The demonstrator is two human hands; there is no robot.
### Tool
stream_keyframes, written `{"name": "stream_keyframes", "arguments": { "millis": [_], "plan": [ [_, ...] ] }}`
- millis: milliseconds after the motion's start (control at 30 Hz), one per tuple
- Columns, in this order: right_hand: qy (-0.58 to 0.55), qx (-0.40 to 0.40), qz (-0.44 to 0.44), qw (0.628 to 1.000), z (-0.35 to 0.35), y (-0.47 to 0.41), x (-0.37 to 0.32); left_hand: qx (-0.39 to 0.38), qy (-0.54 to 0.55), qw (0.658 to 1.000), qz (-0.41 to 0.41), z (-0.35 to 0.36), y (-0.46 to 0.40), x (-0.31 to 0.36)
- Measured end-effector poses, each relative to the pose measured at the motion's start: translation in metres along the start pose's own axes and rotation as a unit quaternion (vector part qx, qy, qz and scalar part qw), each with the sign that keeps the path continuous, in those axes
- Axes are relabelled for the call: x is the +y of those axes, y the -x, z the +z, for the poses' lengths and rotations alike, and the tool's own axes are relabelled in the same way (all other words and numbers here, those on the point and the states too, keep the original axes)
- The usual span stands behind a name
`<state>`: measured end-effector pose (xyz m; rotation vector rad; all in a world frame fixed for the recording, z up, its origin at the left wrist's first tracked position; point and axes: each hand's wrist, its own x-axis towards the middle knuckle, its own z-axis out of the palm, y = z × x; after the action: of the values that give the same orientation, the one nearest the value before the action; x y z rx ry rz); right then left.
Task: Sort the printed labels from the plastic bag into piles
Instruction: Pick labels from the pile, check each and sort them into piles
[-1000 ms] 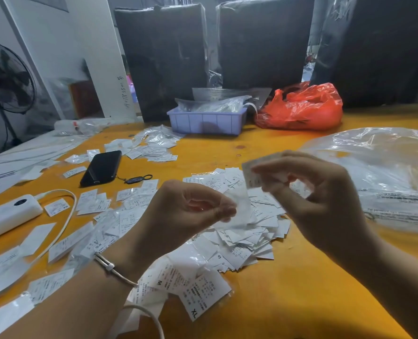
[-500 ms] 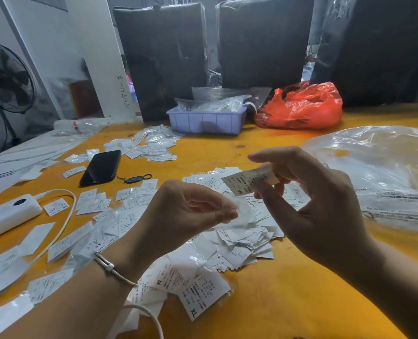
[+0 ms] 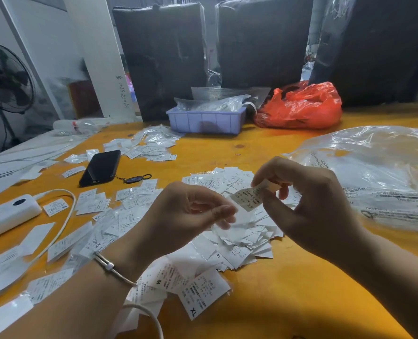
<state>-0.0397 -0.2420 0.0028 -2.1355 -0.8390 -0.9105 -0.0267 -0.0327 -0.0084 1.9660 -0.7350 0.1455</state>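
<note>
At the frame centre the right hand (image 3: 310,206) pinches a small rectangular paper label (image 3: 248,200) marked XS; the left hand (image 3: 190,214), fingers curled, pinches a thin clear sleeve (image 3: 242,216); a loose heap of white labels (image 3: 237,243) lies beneath on the smooth yellow table (image 3: 288,289); the crinkled transparent plastic bag (image 3: 379,172) is at right.

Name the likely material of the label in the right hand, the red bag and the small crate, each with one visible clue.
Label: probably matte paper or woven tape; it bends softly and carries print.
Red bag: thin glossy plastic film, crinkled with highlights.
Crate: rigid moulded plastic, lavender, ribbed walls.
</note>
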Motion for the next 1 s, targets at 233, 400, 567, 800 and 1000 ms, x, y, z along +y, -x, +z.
{"name": "stream_keyframes", "arguments": {
  "millis": [233,400,567,800,1000],
  "plan": [
    [-0.04,-0.064,0.04,0.996,0.0,0.0,0.005,-0.018,-0.003,1.0,-0.013,0.001,-0.001,-0.002],
    [-0.082,-0.101,0.076,0.989,0.003,-0.001,0.005,-0.021,-0.012,1.0,-0.013,0.003,-0.002,-0.003],
    [-0.075,-0.023,0.109,0.991,0.003,-0.002,0.006,0.001,0.037,0.998,-0.043,0.001,-0.004,-0.003],
    [-0.068,0.007,0.103,0.992,0.009,0.004,0.002,0.016,0.086,0.993,-0.077,0.003,-0.003,0.0],
    [-0.122,-0.028,0.129,0.984,0.016,0.008,0.003,0.021,0.098,0.992,-0.081,0.004,-0.004,-0.001]
  ]
}}
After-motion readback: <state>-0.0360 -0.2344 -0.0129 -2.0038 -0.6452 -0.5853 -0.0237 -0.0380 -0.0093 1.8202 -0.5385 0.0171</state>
